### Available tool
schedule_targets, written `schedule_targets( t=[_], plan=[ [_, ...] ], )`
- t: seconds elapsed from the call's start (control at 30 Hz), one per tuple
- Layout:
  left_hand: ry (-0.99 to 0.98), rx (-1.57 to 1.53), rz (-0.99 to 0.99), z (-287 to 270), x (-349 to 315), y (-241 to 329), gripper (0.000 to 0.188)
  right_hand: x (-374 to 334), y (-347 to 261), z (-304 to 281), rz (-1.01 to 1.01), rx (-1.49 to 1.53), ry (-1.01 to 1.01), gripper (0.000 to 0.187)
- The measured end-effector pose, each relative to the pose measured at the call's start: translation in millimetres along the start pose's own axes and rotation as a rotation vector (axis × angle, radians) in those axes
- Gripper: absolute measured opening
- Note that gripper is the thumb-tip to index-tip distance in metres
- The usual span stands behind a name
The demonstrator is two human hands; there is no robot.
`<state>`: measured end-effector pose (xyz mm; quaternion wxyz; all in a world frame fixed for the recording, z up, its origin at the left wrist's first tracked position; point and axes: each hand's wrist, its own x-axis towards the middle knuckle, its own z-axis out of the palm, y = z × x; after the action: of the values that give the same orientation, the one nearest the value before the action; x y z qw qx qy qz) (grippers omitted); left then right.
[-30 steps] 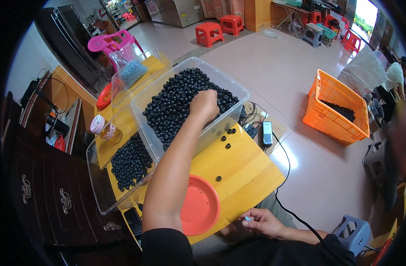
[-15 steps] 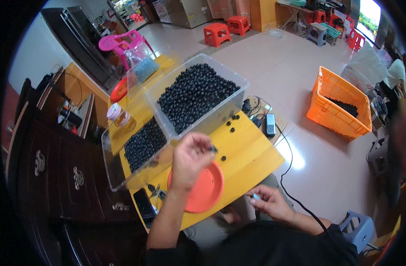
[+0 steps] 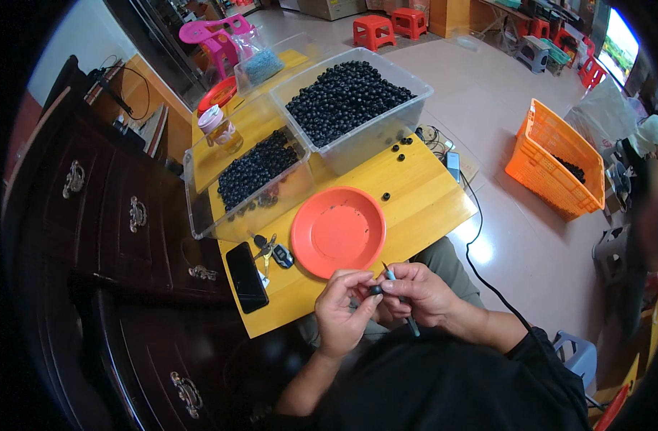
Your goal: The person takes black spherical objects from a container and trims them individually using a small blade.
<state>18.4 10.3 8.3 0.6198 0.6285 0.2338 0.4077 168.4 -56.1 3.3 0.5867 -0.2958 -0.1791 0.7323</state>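
Observation:
Close to my body, at the front edge of the yellow table [image 3: 429, 215], my hands meet. My left hand [image 3: 342, 309] pinches a small round black piece [image 3: 375, 290] between thumb and fingertips. In my right hand [image 3: 431, 293] is a slim light-blue pen-shaped tool [image 3: 390, 275], its dark pointed tip up beside the piece. Just beyond my hands lies a shallow orange-red plate [image 3: 339, 233] with a few dark specks in it. Further back, a large clear bin [image 3: 365, 154] is heaped with similar black pieces. A second clear bin [image 3: 199, 205] to the left holds a smaller pile.
Several loose black pieces [image 3: 386, 195] lie on the table. Left of the plate are a phone [image 3: 247, 278] and keys [image 3: 271, 253]. A lidded bottle [image 3: 219, 129] stands behind the left bin. A black cable [image 3: 480, 269] runs past my right arm. An orange crate [image 3: 551, 169] stands on the floor.
My left hand has come back from over the table to my right hand, bringing a black piece. The right hand has moved slightly left and up. The view has shifted.

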Motion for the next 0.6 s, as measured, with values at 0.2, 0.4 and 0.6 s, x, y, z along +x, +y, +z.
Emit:
schedule_targets(
  t=[0.2, 0.4, 0.6],
  plan=[
    [0.089, -0.271, -0.064, 3, -8, -3, 0.024, 1, 13, 4, 0.054, 0.159, -0.04, 0.012],
    [0.138, -0.317, -0.119, 4, -11, -18, 0.021, 5, 15, 3, 0.06, 0.149, 0.012, 0.01],
    [0.142, -0.17, -0.037, 11, -11, -20, 0.015, 5, 21, -2, -0.051, -0.044, 0.085, 0.01]
  ],
)
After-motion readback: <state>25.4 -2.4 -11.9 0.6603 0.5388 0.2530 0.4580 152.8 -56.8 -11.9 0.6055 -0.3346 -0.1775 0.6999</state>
